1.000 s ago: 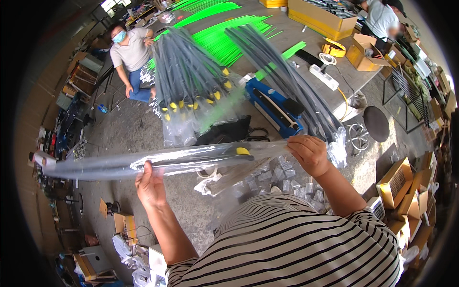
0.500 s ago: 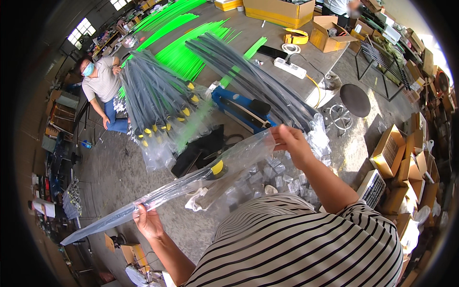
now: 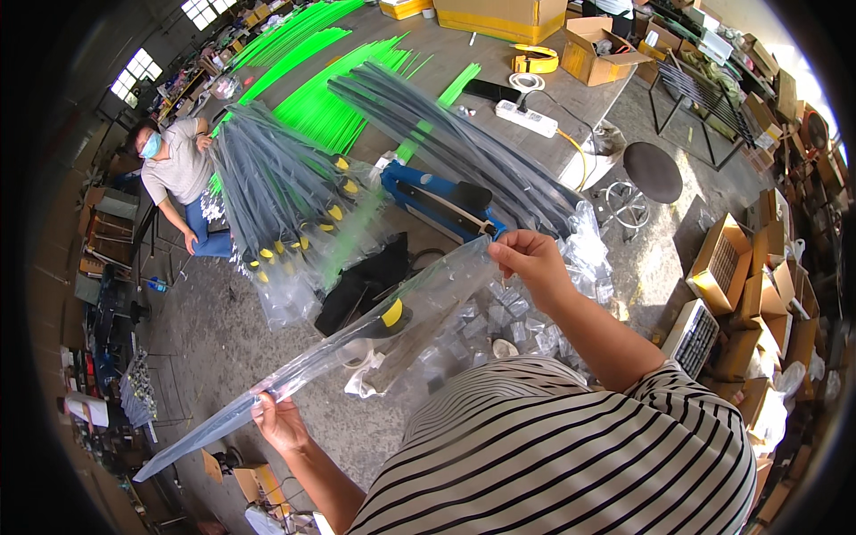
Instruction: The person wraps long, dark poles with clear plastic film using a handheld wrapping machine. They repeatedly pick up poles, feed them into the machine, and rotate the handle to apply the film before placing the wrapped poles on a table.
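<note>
A long clear plastic sleeve (image 3: 444, 287) stretches slantwise in front of me, with a slim dark item inside bearing a yellow tab (image 3: 392, 312). My left hand (image 3: 282, 424) is closed around its narrow lower part. At the wide upper end, my right hand (image 3: 528, 264) pinches the film's edge between thumb and fingers. Just beyond that hand, a blue tool with a black handle (image 3: 437, 201), resembling a bag sealer, lies on the table. A fan of similar sleeved items (image 3: 276, 178) with yellow tabs rests to the left; more dark sleeved lengths (image 3: 446, 134) lie behind the tool.
Bright green rods (image 3: 330, 98) cover the far table (image 3: 437, 45). A white power strip (image 3: 526, 118) sits near its right edge. Small clear packets (image 3: 499, 321) are heaped below my right hand. A masked person (image 3: 183, 169) sits at left. A round stool (image 3: 652, 172) and open cartons (image 3: 722, 272) stand right.
My right hand's fingers have closed into a pinch at the sleeve's upper edge. The sleeve's lower tip has swung slightly right and down in view. The whole view has shifted a little.
</note>
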Motion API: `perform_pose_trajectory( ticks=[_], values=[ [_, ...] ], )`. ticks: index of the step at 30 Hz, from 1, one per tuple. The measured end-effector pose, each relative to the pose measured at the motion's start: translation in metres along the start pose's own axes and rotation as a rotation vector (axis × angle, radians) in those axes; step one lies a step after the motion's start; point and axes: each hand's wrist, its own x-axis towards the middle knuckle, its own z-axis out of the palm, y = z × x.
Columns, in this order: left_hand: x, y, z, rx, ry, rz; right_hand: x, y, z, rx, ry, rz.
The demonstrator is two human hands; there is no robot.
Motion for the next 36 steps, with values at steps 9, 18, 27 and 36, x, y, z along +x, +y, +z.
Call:
perform_pose_trajectory(
  ticks=[9,18,27,36],
  values=[
    [-0.001,-0.005,-0.002,-0.004,-0.023,0.017,-0.007,-0.013,0.014,-0.025,-0.188,0.041],
    [-0.004,0.010,-0.014,-0.041,0.039,0.044,0.023,0.005,-0.030,-0.246,0.190,-0.120],
    [-0.007,-0.020,0.007,-0.026,0.025,-0.027,0.023,0.016,0.012,-0.127,-0.104,0.331],
    [-0.020,-0.061,0.024,0.025,0.074,-0.095,0.053,0.050,-0.023,-0.755,0.211,-0.225]
  ],
)
